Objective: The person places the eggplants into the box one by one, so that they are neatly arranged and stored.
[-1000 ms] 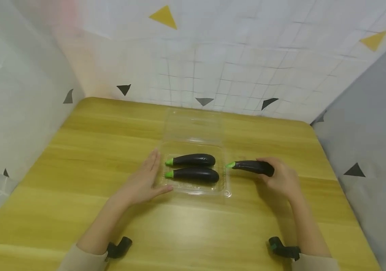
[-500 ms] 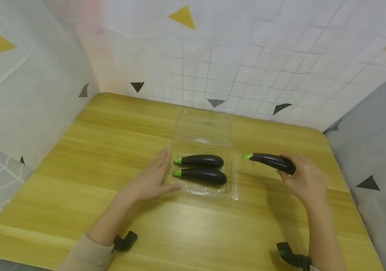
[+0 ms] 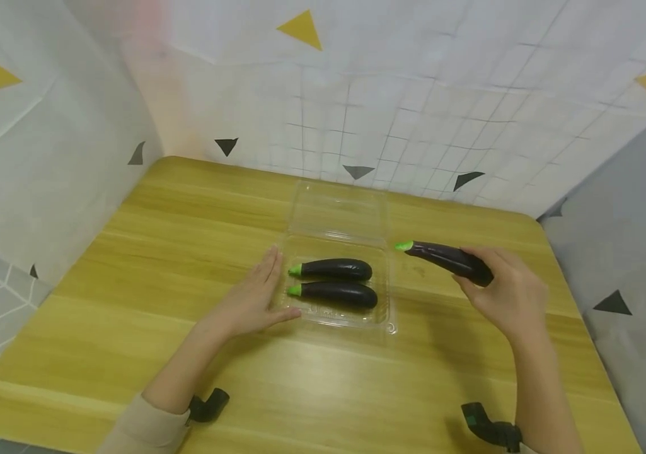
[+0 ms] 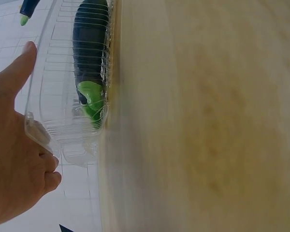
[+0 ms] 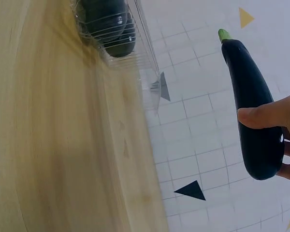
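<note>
A clear plastic clamshell box [image 3: 389,296] lies with its lid folded back. Two dark eggplants with green stems sit side by side in it, a far eggplant [image 3: 336,269] and a near eggplant [image 3: 340,294]. Against the box's left side rests my left hand [image 3: 251,299], fingers straight and thumb at the front rim. My right hand [image 3: 507,287] pinches a third eggplant [image 5: 253,92] by its thick end, raised over the table to the right of the box. Its green stem points left toward the box, tilted slightly up.
The wooden table [image 3: 130,315] reaches back to a white wall [image 3: 413,75] with grid lines and triangle marks. Dark wrist mounts [image 3: 209,405] show below both hands. A grey wall [image 3: 640,252] stands close to the table's right edge.
The head view shifted a little. My right hand has lifted the third eggplant higher and moved it away from the box's right side. My left hand stays at the box.
</note>
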### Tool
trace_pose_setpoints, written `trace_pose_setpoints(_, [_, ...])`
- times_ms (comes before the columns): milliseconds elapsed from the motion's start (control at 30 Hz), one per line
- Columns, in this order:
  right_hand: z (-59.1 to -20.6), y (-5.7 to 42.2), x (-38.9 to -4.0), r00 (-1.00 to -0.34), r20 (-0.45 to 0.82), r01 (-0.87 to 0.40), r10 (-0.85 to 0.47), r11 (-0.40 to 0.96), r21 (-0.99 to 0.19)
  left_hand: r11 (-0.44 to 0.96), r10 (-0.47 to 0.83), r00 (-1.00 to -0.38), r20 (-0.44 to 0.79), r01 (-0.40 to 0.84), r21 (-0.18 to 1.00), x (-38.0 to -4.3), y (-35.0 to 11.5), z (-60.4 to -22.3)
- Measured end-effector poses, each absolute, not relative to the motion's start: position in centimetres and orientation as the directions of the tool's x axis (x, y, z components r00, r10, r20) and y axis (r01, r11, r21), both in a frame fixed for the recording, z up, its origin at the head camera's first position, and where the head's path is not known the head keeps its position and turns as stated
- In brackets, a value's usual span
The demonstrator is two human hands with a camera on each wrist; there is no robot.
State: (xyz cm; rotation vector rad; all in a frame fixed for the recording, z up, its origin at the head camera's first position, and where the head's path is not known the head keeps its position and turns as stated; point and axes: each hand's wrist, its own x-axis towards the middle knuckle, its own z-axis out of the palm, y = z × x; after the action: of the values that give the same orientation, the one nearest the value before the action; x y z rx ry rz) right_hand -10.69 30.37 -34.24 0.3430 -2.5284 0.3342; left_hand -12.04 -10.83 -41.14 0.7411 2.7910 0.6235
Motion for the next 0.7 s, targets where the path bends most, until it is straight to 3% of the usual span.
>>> trace_pose_setpoints(200, [-34.0, 29.5, -10.8, -0.793, 0.572, -0.352, -0.211, 0.925, -0.147, 0.784, 0.513, -0.856, -0.066, 0.436, 0.441, -12.1, -10.9, -41.2])
trace_pose_setpoints(500, [-35.5, 25.6, -11.3, -0.717, 0.582, -0.549, -0.383, 0.825, -0.133, 0.782, 0.502, -0.863, -0.05, 0.429, 0.452, -12.0, -11.2, -41.2])
trace_pose_setpoints(700, [-36.2, 23.0, -11.2, -0.695, 0.569, -0.612, -0.439, 0.777, -0.148, 0.784, 0.504, -0.863, -0.046, 0.434, 0.445, -12.1, -10.9, -41.5])
